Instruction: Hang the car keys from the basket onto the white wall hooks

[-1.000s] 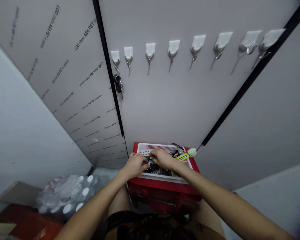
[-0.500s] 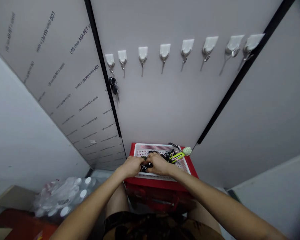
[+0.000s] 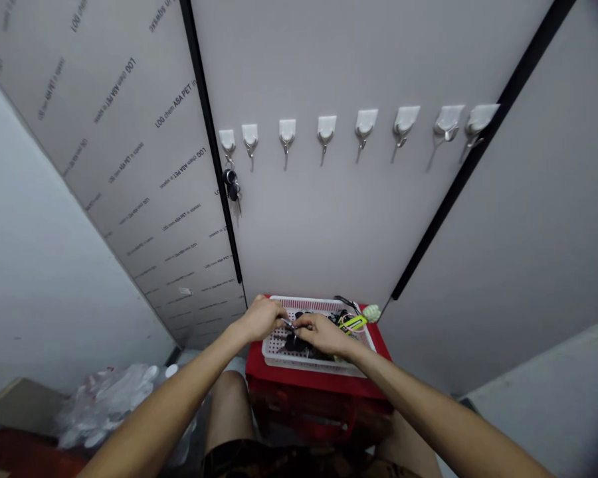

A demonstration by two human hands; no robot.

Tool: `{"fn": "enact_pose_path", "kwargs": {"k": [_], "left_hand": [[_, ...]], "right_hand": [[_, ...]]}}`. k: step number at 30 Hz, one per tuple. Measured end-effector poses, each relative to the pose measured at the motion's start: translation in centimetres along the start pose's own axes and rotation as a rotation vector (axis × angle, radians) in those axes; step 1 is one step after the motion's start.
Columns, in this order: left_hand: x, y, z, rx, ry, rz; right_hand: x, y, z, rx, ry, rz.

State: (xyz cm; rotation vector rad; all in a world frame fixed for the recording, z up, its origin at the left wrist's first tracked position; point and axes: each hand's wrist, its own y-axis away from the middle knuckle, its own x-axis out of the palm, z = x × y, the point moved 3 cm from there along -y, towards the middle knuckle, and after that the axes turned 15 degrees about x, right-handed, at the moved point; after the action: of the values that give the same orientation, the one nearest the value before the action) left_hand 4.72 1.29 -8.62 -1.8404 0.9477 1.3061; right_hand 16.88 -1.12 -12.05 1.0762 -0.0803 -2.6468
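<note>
Over a white perforated plastic basket [image 3: 274, 358], my left hand [image 3: 263, 320] pinches a small silvery part of a bunch of keys [image 3: 294, 343]. My right hand [image 3: 323, 334] grips the same bunch from the other side, its fingertips close to the left ones. Black key heads dangle beneath the fingers; the exact shape of the pinched part is too small to make out. Farther right in the basket lie dark items and a yellow-green strap [image 3: 353, 324]. A pale green knobbly piece [image 3: 371, 313] sits at the basket's right rim.
The basket stands on a red box [image 3: 309, 380] before a grey panel. A row of several white hooks [image 3: 327, 129] runs across the panel. On the leftmost hook hangs a set of keys [image 3: 233, 187]. Plastic-wrapped bottles [image 3: 109, 398] are on the floor at left.
Both hands have lifted slightly from the basket's contents, and the bunch now shows between them, with a silvery part at the fingertips. The camera view has tilted upward a little.
</note>
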Motion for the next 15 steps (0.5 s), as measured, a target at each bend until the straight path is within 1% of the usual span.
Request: {"fn": "enact_pose_path", "kwargs": {"k": [2, 5, 7, 9, 11, 13, 15], "left_hand": [[-1.7, -0.4, 0.1, -0.001, 0.108, -0.084], [-4.4, -1.1, 0.5, -0.112, 0.3, -0.231], [-6.2, -1.6, 0.8, -0.218, 0.448, -0.345], [-8.1, -2.1, 0.8, -0.282, 0.582, -0.474], [-10.4, -2.4, 0.5, -0.282, 0.675, -0.619], [-12.7, -2.5, 0.2, -0.233, 0.751, -0.75], [-14.9, -2.5, 0.1, -0.174, 0.808, -0.856]], "right_hand": [[-0.5, -0.1, 0.9, -0.02, -0.134, -0.007], [-1.6, -0.4, 2.9, -0.068, -0.312, -0.065], [-2.8, -0.7, 4.5, -0.1, -0.367, -0.14], [-4.1, -1.1, 6.4, -0.132, -0.373, -0.239], [-5.6, -1.7, 8.5, -0.172, -0.372, -0.335], [-7.1, -2.3, 10.6, -0.221, -0.387, -0.412], [-8.7, -3.0, 12.7, -0.277, -0.406, -0.453]]}}
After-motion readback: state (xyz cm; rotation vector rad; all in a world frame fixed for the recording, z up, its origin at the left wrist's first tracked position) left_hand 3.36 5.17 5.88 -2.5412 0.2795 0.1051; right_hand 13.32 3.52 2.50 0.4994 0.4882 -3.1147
